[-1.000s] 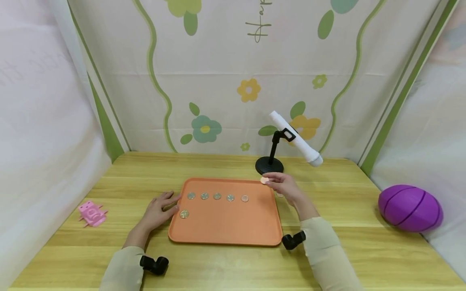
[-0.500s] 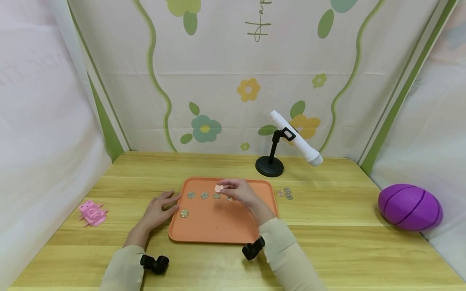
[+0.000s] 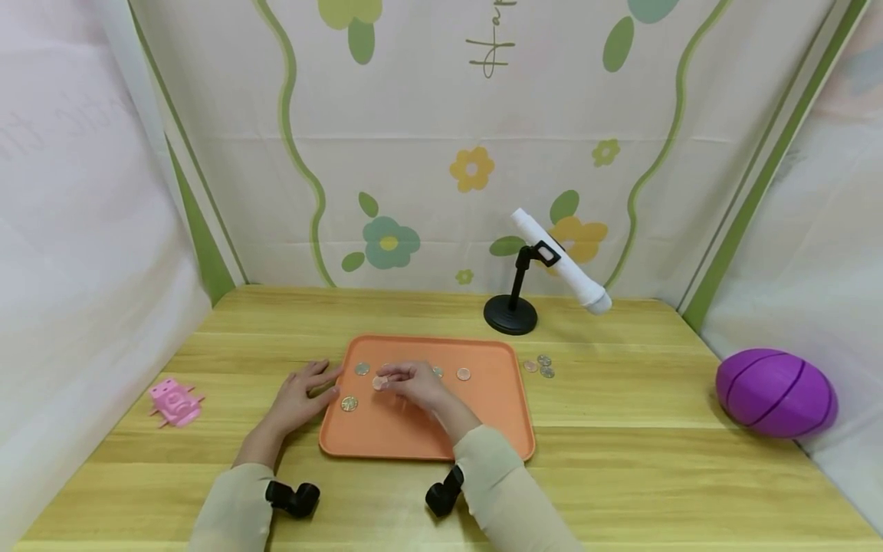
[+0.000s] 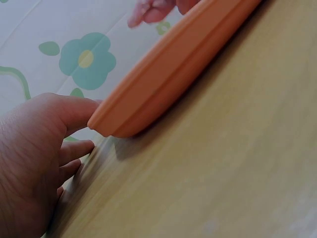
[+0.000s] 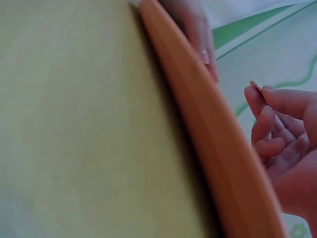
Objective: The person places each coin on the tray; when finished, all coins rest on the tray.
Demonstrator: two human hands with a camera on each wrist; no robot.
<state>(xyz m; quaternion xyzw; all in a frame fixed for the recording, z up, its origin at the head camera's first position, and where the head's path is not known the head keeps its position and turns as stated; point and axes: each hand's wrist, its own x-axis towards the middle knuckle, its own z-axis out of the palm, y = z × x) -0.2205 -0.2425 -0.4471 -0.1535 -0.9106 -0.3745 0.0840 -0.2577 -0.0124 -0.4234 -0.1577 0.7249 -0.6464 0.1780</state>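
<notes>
My right hand [image 3: 417, 385] pinches a copper-coloured coin [image 3: 379, 382] between thumb and fingertip, above the left half of the orange tray [image 3: 428, 441]. In the right wrist view the coin [image 5: 256, 85] shows nearly edge-on at the fingertips. Beneath the hand runs a row of coins; a silver coin [image 3: 362, 369] stands at its left end and a copper one [image 3: 464, 374] at its right, with the middle partly covered. A gold-toned coin [image 3: 349, 403] lies below the row's left end. My left hand [image 3: 301, 399] rests at the tray's left edge, fingers relaxed and touching the rim.
Right of the tray lies a small group of coins [image 3: 544, 360] on the wooden table [image 3: 621, 491]. Behind it a white microphone [image 3: 562, 261] sits on a black stand [image 3: 510, 314]. A purple ball [image 3: 776, 393] is at far right, a pink toy [image 3: 175, 402] at left.
My right hand has carried the coin from beyond the tray's upper right corner leftward over the tray, then lower toward the left side. The left hand has stayed in place.
</notes>
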